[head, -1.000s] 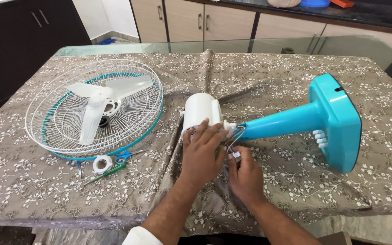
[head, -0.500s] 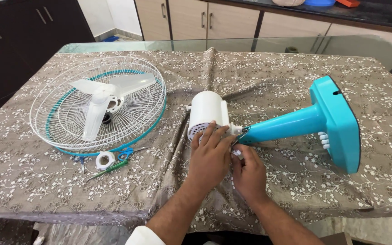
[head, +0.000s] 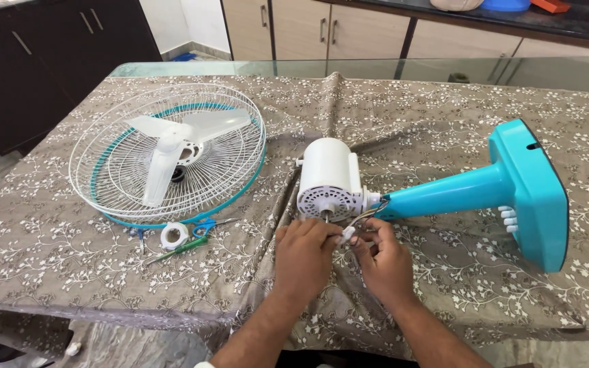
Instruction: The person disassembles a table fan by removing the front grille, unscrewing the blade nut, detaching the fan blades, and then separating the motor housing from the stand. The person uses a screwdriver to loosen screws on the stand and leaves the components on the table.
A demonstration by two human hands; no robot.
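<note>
Since the earlier frames the left hand (head: pixel 303 257) has come off the white motor housing (head: pixel 328 178) and drawn back toward the person, so the perforated round face of the housing and its short central shaft now show in full; the right hand (head: pixel 386 262) stays just beside it. The housing is a smooth white plastic drum lying on its side, joined at a white neck to a glossy turquoise stand (head: pixel 506 187) that tapers from a broad, flat rectangular base to a slim stem, with white push-buttons on the base. Thin wires (head: pixel 363 215) loop out of the neck to a small white connector (head: pixel 346 236). The fingers of both hands are narrowly curled and meet at this connector, the left pinching it from one side; whether the right grips the connector or only the wire beside it cannot be told. All rests on a surface draped with a wrinkled brown cloth (head: pixel 69 245) printed with small white flowers. Well to the left lies a round white wire guard (head: pixel 168 157) with a turquoise rim, a translucent three-bladed rotor (head: pixel 172 146) lying in it, and near its edge a white ring nut (head: pixel 174 236), blue-handled scissors (head: pixel 206 226) and a green screwdriver (head: pixel 178 249)
</note>
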